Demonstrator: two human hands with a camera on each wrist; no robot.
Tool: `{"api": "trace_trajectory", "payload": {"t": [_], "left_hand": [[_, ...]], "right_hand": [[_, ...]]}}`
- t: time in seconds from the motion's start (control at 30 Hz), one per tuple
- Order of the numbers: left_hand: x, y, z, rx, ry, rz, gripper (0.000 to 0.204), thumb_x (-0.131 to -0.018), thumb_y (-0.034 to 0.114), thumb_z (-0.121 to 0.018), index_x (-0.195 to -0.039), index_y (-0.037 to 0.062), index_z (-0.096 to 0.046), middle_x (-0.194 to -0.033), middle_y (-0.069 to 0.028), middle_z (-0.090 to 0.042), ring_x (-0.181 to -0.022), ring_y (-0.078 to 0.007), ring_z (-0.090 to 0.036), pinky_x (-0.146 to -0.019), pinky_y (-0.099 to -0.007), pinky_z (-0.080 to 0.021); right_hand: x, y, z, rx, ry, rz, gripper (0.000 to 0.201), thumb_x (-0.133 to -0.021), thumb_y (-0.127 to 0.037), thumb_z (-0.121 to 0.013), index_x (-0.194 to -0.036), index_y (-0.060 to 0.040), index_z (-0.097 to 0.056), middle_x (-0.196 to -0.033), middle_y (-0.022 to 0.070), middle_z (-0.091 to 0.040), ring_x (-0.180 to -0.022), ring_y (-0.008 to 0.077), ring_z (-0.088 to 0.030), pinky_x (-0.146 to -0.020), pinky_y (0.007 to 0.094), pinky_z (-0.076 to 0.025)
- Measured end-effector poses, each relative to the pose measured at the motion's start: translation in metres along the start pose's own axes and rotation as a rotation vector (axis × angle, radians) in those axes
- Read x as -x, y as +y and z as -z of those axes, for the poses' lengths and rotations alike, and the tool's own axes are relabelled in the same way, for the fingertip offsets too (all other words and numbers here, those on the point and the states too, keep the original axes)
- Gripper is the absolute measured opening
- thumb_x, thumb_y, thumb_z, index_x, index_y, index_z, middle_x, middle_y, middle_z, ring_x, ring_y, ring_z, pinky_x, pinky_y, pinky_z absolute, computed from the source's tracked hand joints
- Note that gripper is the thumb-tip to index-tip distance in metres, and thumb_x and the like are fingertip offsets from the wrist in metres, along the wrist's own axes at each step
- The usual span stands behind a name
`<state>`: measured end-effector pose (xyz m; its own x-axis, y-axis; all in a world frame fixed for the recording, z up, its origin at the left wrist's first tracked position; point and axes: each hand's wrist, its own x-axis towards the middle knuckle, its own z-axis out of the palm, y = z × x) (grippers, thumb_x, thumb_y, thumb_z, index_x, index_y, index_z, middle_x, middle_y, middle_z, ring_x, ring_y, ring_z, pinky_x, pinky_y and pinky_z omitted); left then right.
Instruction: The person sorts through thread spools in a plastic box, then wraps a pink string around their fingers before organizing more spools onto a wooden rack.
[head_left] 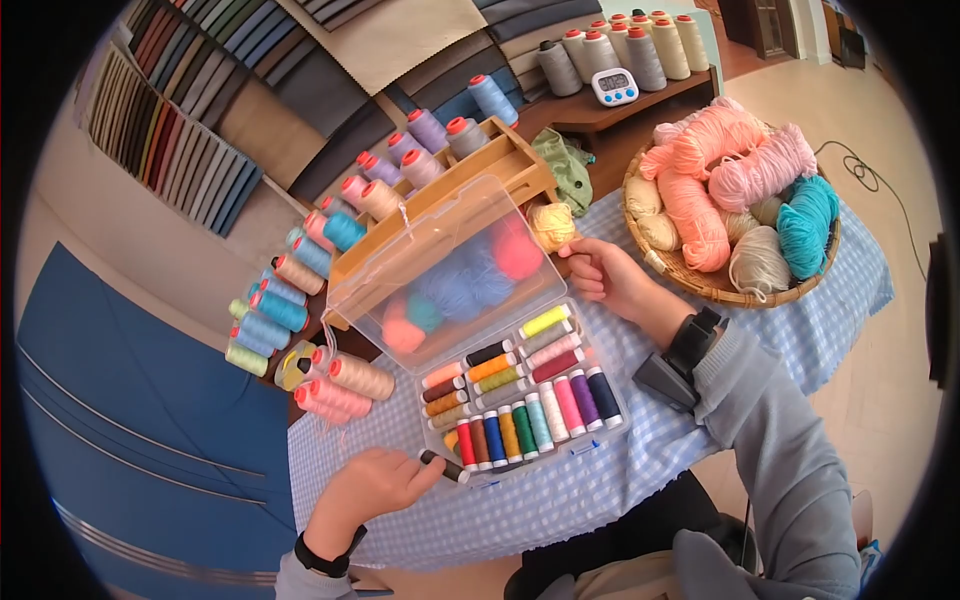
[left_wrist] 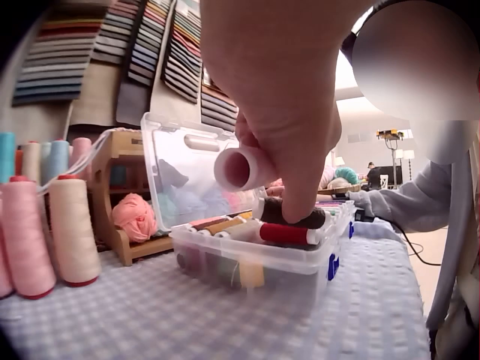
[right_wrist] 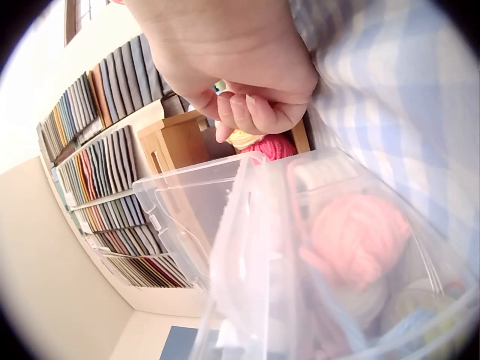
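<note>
My left hand (head_left: pixel 372 486) pinches a dark thread spool (head_left: pixel 446 466) by the front left corner of the clear plastic box (head_left: pixel 612 430). In the left wrist view a white spool end (left_wrist: pixel 234 169) shows at the fingers, and a fingertip is close over the spools inside. Red, brown, blue, green, pink and other spools lie in rows in the box. My right hand (head_left: pixel 610 282), fingers loosely curled, hovers by the right edge of the raised lid (head_left: pixel 380 290). Nothing shows in its grasp. A fingertip comes right up to a yellow yarn ball (head_left: pixel 552 228).
A wicker basket (head_left: pixel 720 292) of yarn skeins stands at the right on the checked cloth (head_left: pixel 350 540). Thread cones (head_left: pixel 362 376) and a wooden rack (head_left: pixel 500 150) stand left and behind. Farther back are a digital timer (head_left: pixel 614 88) and fabric samples (head_left: pixel 180 150).
</note>
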<state>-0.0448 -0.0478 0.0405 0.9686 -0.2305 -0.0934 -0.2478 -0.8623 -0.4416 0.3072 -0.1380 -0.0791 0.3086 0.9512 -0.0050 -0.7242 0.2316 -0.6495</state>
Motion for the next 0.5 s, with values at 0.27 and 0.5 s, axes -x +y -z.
{"api": "trace_trajectory", "payload": {"t": [0.27,0.5], "left_hand": [[-0.014,0.001,-0.016,-0.006,0.012,0.026,0.036,-0.066,0.009,-0.056,-0.100,0.0175,-0.057,-0.057,0.0010,-0.037,-0.050,-0.0132,-0.046,-0.043,-0.0265,-0.037],[-0.006,-0.004,-0.014,0.080,0.016,0.272,0.024,-0.071,0.020,-0.064,-0.094,0.0142,-0.059,-0.057,-0.0027,-0.047,-0.051,-0.0194,-0.051,-0.045,-0.0316,-0.039]], "right_hand": [[0.001,-0.001,0.000,0.029,0.000,0.010,0.016,-0.088,-0.020,-0.040,-0.089,-0.0072,-0.049,-0.048,-0.0054,-0.025,-0.040,0.0069,-0.024,-0.038,0.0220,-0.019],[0.000,0.000,0.000,0.055,-0.009,-0.010,0.016,-0.089,-0.020,-0.039,-0.089,-0.0067,-0.049,-0.049,-0.0055,-0.025,-0.041,0.0068,-0.024,-0.039,0.0222,-0.020]]}}
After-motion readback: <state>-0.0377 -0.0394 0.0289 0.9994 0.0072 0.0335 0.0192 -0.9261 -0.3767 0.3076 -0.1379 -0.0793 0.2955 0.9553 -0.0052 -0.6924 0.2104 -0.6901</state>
